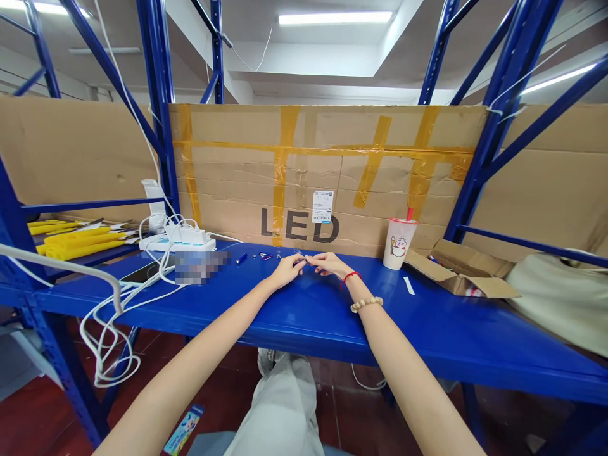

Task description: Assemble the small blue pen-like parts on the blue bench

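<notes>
Both of my hands meet over the middle of the blue shelf (pixel 304 316). My left hand (pixel 286 271) is pinched shut, and my right hand (pixel 329 263) is pinched shut too, fingertips almost touching the left. A tiny item sits between them, too small to name. A few small parts (pixel 266 256) lie in a row just behind my hands, with a small blue piece (pixel 241 258) to their left. My right wrist wears a red string and a bead bracelet.
A taped cardboard sheet marked LED (pixel 327 183) backs the shelf. A drink cup with a red straw (pixel 399 242) and an open cardboard box (pixel 458 269) stand to the right. At left are a white power strip (pixel 183 239), loose white cables, a phone (pixel 142 273) and yellow strips (pixel 78 244).
</notes>
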Demonstrator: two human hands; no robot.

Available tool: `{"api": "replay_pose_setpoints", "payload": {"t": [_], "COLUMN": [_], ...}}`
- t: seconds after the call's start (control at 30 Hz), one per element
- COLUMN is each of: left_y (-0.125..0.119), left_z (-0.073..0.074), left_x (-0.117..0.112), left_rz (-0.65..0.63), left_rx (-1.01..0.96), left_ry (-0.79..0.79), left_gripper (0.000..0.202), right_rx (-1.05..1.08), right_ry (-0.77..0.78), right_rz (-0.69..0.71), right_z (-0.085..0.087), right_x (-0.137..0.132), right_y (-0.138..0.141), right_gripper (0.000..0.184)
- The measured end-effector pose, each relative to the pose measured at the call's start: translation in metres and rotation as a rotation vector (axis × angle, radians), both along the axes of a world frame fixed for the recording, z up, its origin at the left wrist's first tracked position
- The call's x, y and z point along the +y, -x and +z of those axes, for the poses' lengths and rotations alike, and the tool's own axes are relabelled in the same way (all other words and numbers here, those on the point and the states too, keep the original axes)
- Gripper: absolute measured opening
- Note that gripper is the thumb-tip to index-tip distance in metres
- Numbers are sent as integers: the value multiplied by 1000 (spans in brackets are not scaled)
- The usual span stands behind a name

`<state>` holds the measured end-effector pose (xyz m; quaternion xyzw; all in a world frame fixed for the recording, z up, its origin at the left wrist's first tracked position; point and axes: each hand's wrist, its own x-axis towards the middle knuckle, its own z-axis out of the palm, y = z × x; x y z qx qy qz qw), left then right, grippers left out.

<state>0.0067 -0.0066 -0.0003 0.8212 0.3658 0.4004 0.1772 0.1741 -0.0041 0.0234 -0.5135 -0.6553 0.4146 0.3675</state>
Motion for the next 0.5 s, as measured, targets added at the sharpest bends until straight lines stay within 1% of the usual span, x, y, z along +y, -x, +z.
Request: {"api": "replay_pose_setpoints", "payload": {"t": [0.2, 0.33, 0.5], "left_y": [3, 6, 9], "left_z": [-1, 3, 7], "left_x": [0, -1, 0], "left_rz": [78, 128, 162], "left_rx": [100, 156, 180], "left_ry": [-7, -19, -24], "left_gripper": [22, 22, 22], "right_rx": [-9, 17, 58], "right_ry": [-49, -119, -198], "right_rz": [21, 35, 66], "right_z": [-4, -5, -4], "right_x": [2, 3, 3], "right_y": [3, 2, 2], "right_gripper": [36, 35, 37]}}
